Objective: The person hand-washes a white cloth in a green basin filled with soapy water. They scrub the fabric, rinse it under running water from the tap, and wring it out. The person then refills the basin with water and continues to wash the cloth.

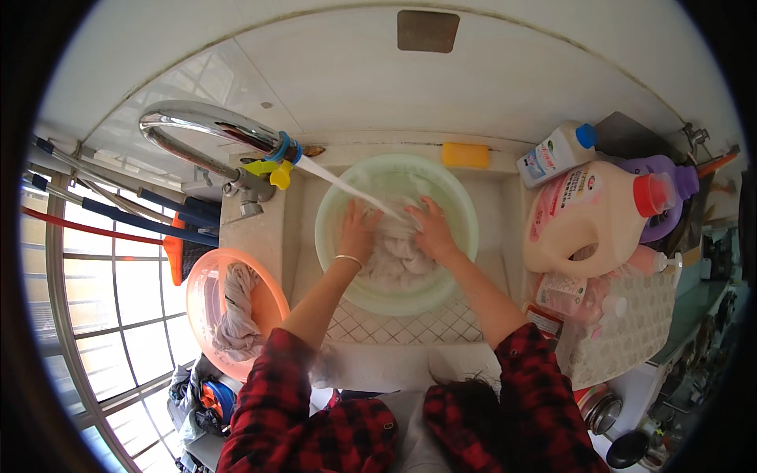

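A pale green plastic basin [398, 305] stands in a laundry sink with water and wet white cloth [402, 251] inside. Water runs into it from a curved chrome faucet [207, 115] with a blue and yellow nozzle. My left hand [358, 230], a bangle at its wrist, lies at the left of the cloth with fingers spread, slightly blurred. At the cloth's right edge is my right hand [433, 229], its fingers bent and apart, thumb side against the fabric. Whether either hand grips the cloth is unclear.
An orange basin [278, 290] with wrung cloth [239, 313] stands at the left. A yellow sponge [465, 155] lies on the back ledge. Detergent bottles [579, 219] crowd the right counter. Mop and broom handles [142, 219] lean by the window.
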Motion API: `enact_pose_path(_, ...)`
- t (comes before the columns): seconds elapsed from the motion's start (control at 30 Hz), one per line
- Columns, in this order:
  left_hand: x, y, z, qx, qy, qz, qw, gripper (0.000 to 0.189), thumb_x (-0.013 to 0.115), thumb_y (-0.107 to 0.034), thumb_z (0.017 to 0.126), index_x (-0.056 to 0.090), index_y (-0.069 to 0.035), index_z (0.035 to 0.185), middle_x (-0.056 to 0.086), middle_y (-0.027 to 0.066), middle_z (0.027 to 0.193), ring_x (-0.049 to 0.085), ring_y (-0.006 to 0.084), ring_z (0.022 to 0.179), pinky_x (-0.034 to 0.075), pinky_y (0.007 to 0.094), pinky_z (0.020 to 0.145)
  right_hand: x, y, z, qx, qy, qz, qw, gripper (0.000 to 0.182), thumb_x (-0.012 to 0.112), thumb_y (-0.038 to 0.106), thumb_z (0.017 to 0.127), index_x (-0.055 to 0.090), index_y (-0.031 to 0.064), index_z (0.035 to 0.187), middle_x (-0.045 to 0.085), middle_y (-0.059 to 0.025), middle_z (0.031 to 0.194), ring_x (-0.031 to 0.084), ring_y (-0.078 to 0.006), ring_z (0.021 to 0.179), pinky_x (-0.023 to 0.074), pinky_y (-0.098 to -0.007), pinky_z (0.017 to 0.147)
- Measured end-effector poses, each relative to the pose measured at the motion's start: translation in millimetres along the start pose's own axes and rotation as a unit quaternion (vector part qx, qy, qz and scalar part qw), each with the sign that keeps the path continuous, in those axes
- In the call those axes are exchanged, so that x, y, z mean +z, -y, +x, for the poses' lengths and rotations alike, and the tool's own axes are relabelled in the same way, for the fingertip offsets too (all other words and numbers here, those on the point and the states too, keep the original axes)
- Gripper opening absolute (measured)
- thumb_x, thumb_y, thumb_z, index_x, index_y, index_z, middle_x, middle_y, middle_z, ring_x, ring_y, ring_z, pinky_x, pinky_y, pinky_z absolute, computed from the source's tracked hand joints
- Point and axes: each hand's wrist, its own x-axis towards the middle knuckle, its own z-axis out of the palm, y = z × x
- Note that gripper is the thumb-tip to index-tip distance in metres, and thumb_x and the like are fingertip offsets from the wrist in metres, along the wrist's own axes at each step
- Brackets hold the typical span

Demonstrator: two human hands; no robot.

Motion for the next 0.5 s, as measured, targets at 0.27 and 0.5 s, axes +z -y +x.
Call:
enact_pose_path(0.27, 38, -13, 4, -0.030, 0.240, 0.040, 0.970, 0.056, 0.056, -0.028, 0.087, 0.045, -0.016, 0.141, 0.027, 0.0200, 0.152, 0.034, 0.0381, 0.136, 0.028, 0.0470, 0.111, 38, 5, 3, 0.177, 0.122, -0.018, 0.976, 0.052, 0.059, 0.011, 0.078, 0.056, 0.0146, 0.130, 0.057, -0.0222, 0.122, 0.057, -0.0368, 0.111, 0.0451, -0.0459, 0.095)
enact_pose_path(0.5, 23, 10, 40, -0.292, 0.109, -0.569, 0.761, 0.047, 0.063, -0.032, 0.087, 0.056, -0.003, 0.123, 0.060, 0.0176, 0.117, 0.058, 0.0296, 0.105, 0.045, 0.0380, 0.092, 8, -16, 20, 0.097, 0.112, 0.172, 0.974, 0.044, 0.067, 0.015, 0.081, 0.057, 0.0080, 0.123, 0.055, -0.0174, 0.118, 0.056, -0.0296, 0.109, 0.0470, -0.0397, 0.089)
